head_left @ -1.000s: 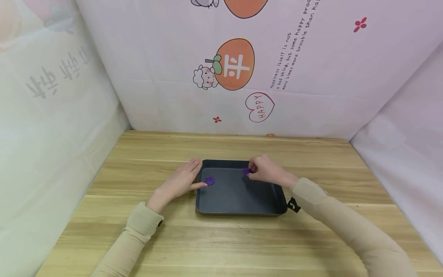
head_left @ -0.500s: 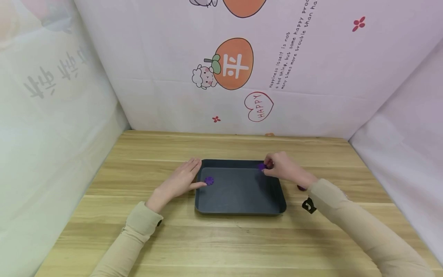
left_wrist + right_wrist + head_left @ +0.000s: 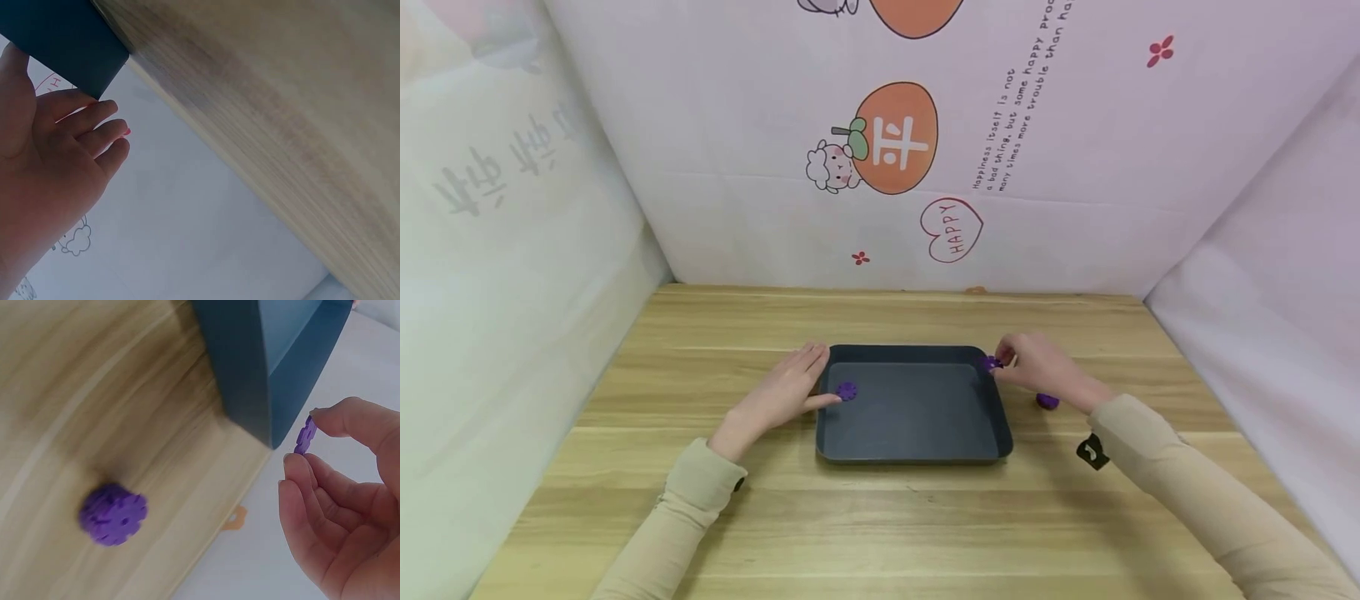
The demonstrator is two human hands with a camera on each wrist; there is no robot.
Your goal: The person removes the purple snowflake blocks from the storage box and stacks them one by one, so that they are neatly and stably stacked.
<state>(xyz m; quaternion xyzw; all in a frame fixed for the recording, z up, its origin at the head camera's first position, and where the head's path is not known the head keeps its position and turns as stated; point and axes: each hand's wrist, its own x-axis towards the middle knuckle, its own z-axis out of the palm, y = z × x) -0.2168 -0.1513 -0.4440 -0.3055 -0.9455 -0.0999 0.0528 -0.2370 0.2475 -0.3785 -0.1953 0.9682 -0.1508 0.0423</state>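
Right hand [image 3: 1037,367] pinching a purple disc [image 3: 992,363] on edge between thumb and fingertip, above the right far corner of the dark tray [image 3: 917,450]. Left hand [image 3: 782,392] flat and relaxed, fingers straight against the tray's left rim, thumb tip beside a second purple disc [image 3: 847,391] lying inside. To the right, on the wooden table [image 3: 880,517], a stack of purple discs [image 3: 1047,401], just beside the right wrist, so nearer that hand.
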